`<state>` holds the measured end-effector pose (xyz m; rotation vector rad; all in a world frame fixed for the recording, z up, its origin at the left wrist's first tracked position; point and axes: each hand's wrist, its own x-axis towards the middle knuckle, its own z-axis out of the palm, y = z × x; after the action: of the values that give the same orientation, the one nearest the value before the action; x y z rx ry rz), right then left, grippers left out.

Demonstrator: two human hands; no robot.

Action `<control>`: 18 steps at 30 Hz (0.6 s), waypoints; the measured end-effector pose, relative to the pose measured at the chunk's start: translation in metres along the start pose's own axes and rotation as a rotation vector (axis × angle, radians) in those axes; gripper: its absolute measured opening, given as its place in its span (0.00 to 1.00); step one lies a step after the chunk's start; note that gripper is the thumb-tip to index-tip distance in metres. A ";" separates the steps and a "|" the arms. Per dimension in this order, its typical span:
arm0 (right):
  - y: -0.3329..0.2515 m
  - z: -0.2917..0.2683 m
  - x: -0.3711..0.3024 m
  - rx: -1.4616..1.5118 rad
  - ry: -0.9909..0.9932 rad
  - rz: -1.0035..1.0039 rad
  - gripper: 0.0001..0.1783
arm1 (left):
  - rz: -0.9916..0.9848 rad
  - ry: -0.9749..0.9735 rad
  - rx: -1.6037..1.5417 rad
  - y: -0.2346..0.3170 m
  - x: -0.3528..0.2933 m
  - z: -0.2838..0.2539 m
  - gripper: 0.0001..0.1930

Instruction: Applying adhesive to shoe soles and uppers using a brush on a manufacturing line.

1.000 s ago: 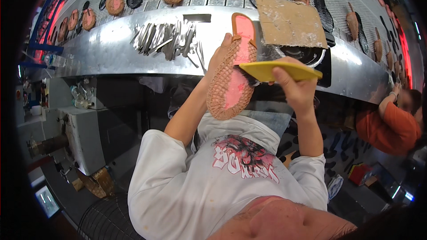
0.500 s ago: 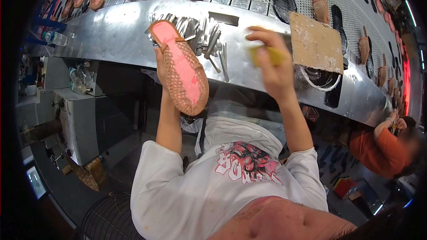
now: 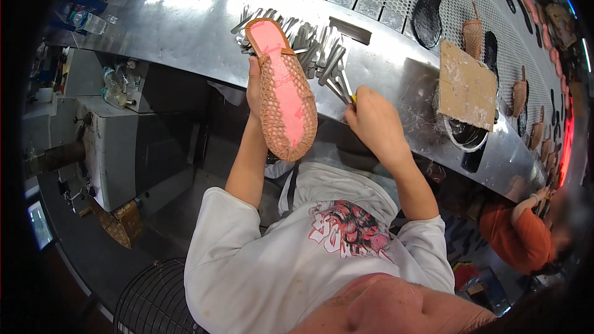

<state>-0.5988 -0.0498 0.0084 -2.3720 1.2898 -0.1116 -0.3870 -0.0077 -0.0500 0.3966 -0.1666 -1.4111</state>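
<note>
- I count one left hand and one right hand.
- One woven shoe in the left hand.
- One cardboard sheet, one round container, toward the counter's right end.
- Metal strips: too overlapped for me to count.

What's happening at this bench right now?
The person's left hand holds a tan woven slipper with its pink insole facing up. The right hand is by the loose metal strips; a bit of yellow shows there, though its grip is hidden. Farther right, cardboard partly covers a round container.
</note>
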 end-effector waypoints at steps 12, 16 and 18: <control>-0.018 -0.053 -0.037 0.955 0.193 -0.102 0.09 | 0.219 -0.044 0.496 -0.043 -0.026 0.044 0.36; -0.020 -0.051 -0.038 0.958 0.376 -0.260 0.11 | 0.227 -0.122 0.690 -0.056 -0.031 0.061 0.37; -0.021 -0.058 -0.042 0.862 0.376 -0.255 0.12 | 0.235 -0.177 0.748 -0.058 -0.032 0.062 0.36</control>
<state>-0.6216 -0.0245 0.0749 -1.7657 0.8115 -1.0098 -0.4678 0.0072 -0.0098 0.8334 -0.8714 -1.1113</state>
